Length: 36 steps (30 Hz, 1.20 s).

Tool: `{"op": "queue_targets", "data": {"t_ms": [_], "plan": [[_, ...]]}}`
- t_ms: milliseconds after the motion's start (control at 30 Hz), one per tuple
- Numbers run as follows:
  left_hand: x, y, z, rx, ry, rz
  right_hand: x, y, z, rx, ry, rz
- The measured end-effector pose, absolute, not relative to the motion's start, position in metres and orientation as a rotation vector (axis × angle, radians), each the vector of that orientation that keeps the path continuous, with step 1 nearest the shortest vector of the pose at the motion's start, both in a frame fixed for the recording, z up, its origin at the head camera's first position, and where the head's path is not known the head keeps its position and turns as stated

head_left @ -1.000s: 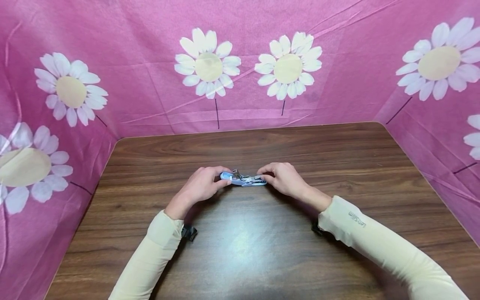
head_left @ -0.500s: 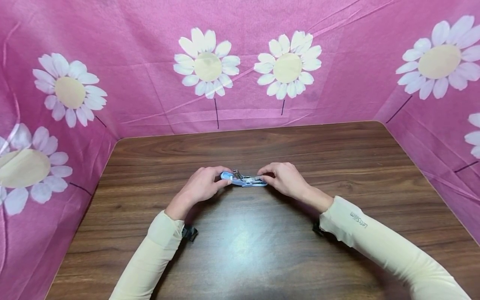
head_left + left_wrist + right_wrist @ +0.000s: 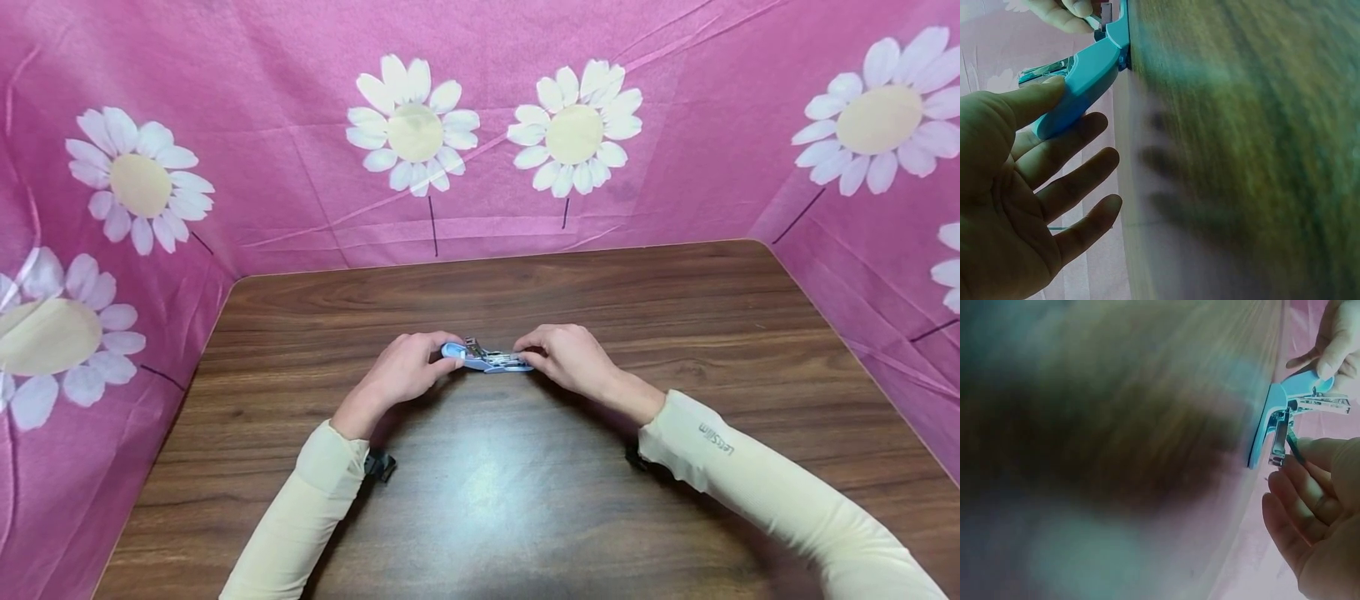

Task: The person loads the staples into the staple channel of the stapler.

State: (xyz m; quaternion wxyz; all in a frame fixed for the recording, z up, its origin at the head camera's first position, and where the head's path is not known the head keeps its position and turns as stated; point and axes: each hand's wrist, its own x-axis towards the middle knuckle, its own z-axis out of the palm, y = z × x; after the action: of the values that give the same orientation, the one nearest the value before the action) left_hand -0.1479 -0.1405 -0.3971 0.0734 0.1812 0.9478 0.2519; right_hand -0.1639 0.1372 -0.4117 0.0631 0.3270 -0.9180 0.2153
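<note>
A light blue stapler (image 3: pixel 476 363) lies opened out over the table, its metal magazine bared. My left hand (image 3: pixel 405 367) grips the stapler's blue cover at the left end, thumb on its near side; in the left wrist view the other fingers of that hand (image 3: pixel 1079 178) spread loosely below. At the stapler's right end is my right hand (image 3: pixel 572 358). In the right wrist view, its thumb and index finger pinch a thin dark strip of staples (image 3: pixel 1295 450) beside the metal magazine (image 3: pixel 1279 440). The strip's far end overlaps the magazine there.
The brown wood-grain table (image 3: pixel 480 483) spreads around both hands. A pink cloth (image 3: pixel 300 167) with white daisies hangs behind it and along both sides. A dark wrist strap piece (image 3: pixel 379 466) shows below the left cuff.
My left hand keeps its grip on the stapler in the same spot. At the right end, my right fingertips shift only slightly over the magazine.
</note>
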Motion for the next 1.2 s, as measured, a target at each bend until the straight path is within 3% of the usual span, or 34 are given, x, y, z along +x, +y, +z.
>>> {"op": "queue_targets", "data": {"t_ms": [333, 1200], "plan": [[-0.1483, -0.1403, -0.3967, 0.532, 2.84, 0.761, -0.1651, 0.1402, -0.4111, 1.082, -2.703, 0.484], [-0.1463, -0.1398, -0.3961, 0.538, 2.843, 0.766, -0.1627, 0.1389, -0.4123, 0.889, -2.854, 0.541]]}}
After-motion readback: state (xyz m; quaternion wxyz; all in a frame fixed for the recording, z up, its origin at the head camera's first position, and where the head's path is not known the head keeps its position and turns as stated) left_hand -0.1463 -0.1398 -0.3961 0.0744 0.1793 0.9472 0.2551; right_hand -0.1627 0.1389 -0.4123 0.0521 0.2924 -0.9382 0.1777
